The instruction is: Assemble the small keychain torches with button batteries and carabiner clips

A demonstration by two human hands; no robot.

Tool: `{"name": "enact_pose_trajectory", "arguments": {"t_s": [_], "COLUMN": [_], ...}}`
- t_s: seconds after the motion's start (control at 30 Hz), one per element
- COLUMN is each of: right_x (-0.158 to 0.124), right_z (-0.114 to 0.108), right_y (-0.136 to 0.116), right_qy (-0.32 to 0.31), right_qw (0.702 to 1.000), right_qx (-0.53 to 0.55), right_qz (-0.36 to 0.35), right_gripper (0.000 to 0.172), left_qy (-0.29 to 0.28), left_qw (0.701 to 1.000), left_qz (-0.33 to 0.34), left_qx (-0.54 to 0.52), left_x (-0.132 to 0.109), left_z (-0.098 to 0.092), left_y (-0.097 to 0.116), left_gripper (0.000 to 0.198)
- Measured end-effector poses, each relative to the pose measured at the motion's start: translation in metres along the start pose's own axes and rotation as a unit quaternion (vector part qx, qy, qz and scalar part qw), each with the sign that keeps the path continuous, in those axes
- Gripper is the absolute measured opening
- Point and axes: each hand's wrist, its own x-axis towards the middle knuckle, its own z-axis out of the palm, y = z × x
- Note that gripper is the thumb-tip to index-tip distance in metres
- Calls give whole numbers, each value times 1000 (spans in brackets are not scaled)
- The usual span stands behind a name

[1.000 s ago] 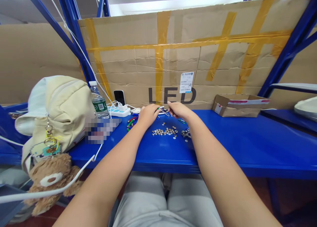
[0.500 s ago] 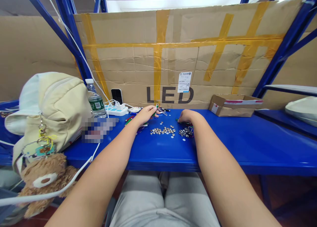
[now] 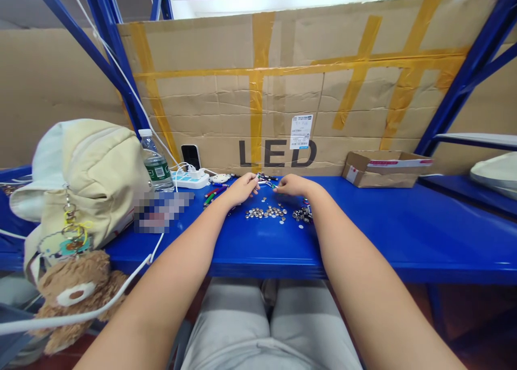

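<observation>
My left hand (image 3: 244, 188) is closed around a slim green tube with a silver end, mostly hidden by the fingers at this moment. Just to its right, the fingertips of my right hand (image 3: 294, 185) pinch a small green piece (image 3: 275, 188), too small to name exactly. Below and between both hands lie several small round silver discs (image 3: 266, 213), like button cells. A heap of dark and silver metal clips (image 3: 302, 214) sits under my right wrist. Beside my left forearm are coloured tubes (image 3: 210, 198) in red, green and blue.
On the left of the blue table (image 3: 258, 246) stand a cream backpack (image 3: 100, 170) with a teddy bear charm, a water bottle (image 3: 156, 165), a phone (image 3: 190, 156) and a white power strip (image 3: 191, 180). An open cardboard box (image 3: 385, 170) sits back right, before a taped cardboard wall (image 3: 210, 117).
My right hand has moved left from above the metal clips, bringing a small green piece close to my left hand. The left hand has shifted slightly and its tube shows less.
</observation>
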Motion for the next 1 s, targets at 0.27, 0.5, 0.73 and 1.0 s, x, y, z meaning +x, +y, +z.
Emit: {"name": "enact_pose_trajectory", "arguments": {"t_s": [0.27,0.5,0.73,1.0], "right_x": [-11,-5,-1,5], "right_z": [1,7,16,20], "right_y": [-29,-28,-36,-39], "right_qy": [57,63,56,120], "right_qw": [975,976,981,982], "right_qx": [183,166,122,11], "right_qz": [-113,-127,-144,-143], "right_gripper": [14,6,17,31], "left_qy": [69,1,93,95], "left_qw": [994,985,983,964], "left_qz": [-3,33,59,64], "left_qx": [82,168,147,241], "left_x": [-3,-8,-3,-5], "left_z": [-5,-3,-4,-8], "left_y": [11,12,11,14], "left_gripper": [20,34,24,31]}}
